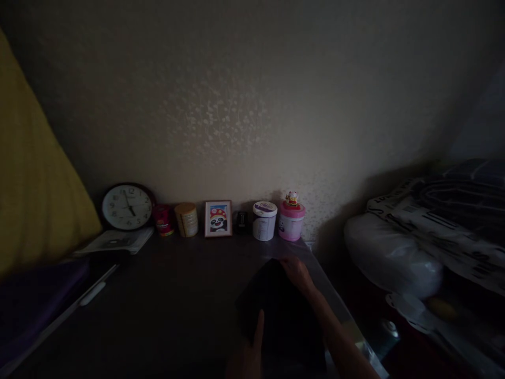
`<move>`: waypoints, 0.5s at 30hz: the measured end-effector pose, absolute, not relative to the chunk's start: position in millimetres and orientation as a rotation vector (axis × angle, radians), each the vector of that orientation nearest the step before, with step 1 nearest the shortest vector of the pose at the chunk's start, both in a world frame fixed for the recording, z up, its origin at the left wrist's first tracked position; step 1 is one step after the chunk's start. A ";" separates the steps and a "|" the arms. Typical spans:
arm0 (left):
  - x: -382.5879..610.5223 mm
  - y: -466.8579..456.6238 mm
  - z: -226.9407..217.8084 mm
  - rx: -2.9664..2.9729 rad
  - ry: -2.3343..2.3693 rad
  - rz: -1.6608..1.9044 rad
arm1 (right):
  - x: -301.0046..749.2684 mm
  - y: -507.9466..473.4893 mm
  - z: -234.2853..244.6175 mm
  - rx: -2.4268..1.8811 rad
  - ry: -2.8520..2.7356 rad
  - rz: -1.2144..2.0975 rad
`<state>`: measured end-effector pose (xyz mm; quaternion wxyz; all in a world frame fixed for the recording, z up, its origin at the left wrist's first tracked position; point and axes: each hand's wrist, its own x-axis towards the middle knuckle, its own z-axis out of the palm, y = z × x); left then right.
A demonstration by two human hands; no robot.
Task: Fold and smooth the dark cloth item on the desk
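Note:
A black, cloth-like item (276,310) is at the right front part of the dark table; the dim light hides its details. My right hand (298,273) has its fingers closed on the item's upper right corner. Lower down, my left hand (250,350) is at the near left side of the black item, one digit stretched up over its surface. The other fingers of that hand are lost in shadow, but it appears to grip the cloth.
Along the wall stand a round clock (128,207), a red tub (163,220), a yellow-lidded jar (187,219), a framed panda picture (218,219), a white tub (264,221) and a pink tub (291,223) bearing a cat figurine (292,198). Stuffed bags (394,252) lie right of the table.

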<state>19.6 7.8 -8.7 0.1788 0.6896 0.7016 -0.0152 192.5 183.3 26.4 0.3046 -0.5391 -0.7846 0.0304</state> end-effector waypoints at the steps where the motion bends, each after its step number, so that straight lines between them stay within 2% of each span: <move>1: 19.8 7.9 -9.3 1.951 1.999 -0.061 | 189.9 182.0 27.4 -1.396 -2.108 0.064; 7: 19.0 8.6 -16.7 1.978 2.018 0.028 | 181.8 176.4 39.1 -1.378 -2.183 -0.083; 15: 21.6 10.4 -14.2 1.860 2.000 0.029 | 196.1 188.6 50.9 -1.369 -2.169 0.301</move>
